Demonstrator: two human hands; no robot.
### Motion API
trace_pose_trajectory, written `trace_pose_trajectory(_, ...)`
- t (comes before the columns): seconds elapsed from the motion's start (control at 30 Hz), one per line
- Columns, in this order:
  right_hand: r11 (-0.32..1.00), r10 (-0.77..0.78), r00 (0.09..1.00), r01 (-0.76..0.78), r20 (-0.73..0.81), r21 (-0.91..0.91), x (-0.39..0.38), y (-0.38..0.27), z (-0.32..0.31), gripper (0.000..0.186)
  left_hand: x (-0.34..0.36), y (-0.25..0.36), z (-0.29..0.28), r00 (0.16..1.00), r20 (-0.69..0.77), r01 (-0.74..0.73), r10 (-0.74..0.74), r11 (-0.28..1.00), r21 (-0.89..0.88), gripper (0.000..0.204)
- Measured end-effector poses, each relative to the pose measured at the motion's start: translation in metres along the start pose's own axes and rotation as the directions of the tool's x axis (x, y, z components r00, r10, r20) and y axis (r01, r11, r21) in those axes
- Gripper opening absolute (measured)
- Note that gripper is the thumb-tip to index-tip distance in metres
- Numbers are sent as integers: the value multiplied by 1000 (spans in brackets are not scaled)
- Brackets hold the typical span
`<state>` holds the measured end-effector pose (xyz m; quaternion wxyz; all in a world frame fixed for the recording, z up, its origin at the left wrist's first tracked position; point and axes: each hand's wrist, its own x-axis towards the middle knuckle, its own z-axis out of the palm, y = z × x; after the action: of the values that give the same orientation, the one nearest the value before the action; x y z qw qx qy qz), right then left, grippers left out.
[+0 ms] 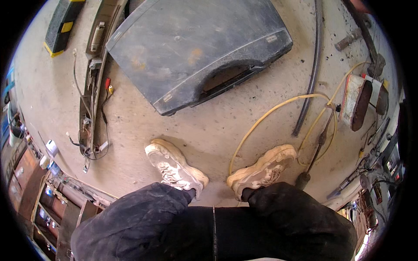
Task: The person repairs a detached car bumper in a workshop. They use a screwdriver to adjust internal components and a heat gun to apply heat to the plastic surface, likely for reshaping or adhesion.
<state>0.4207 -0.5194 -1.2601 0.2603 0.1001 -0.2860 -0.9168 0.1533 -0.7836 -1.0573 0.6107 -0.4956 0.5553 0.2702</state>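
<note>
Neither of my hands shows in this view. In front of my feet lies a large dark grey plastic case (191, 43), closed, scuffed and dusty, its carry handle (230, 80) facing me. Left of it is a long narrow trim strip (90, 91) with wiring. Red and yellow plugs (109, 86) on a dark lead lie beside the strip. A pinkish blur sits at the upper right edge; I cannot make out what it is.
My light shoes (176, 167) stand apart on the concrete floor. To the right are a yellow hose (261, 117), a dark pipe (314, 65) and a worn red-and-white block (355, 102). A black-and-yellow block (63, 28) lies far left. Wooden shelving (48, 213) stands lower left.
</note>
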Motion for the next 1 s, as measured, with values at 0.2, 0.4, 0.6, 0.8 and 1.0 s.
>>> trace_pose_trajectory(0.2, 997, 27, 999, -24, 35, -67, 4, -31, 13, 82, 10, 11, 6, 999, 21, -45, 44, 999, 17, 26)
trace_pose_trajectory(0.4, 992, 69, 995, -60, 77, -110, 25, -47, 23, 82, 13, 22, 8, 997, 14, -79, 78, 997, 22, 27)
trace_pose_trajectory(0.6, 985, 103, 992, -91, 77, -143, 35, -61, 40, 82, 17, 32, 7, 994, 17, -111, 111, 994, 21, 28)
trace_pose_trajectory(0.8, 971, 121, 991, -107, 57, -213, 53, -72, 59, 81, 21, 39, 5, 990, 24, -138, 137, 990, 29, 29)
trace_pose_trajectory(1.0, 925, -133, 891, -46, -433, -377, 107, -56, 108, 78, 22, 45, 0, 987, 15, -161, 161, 986, 46, 30)
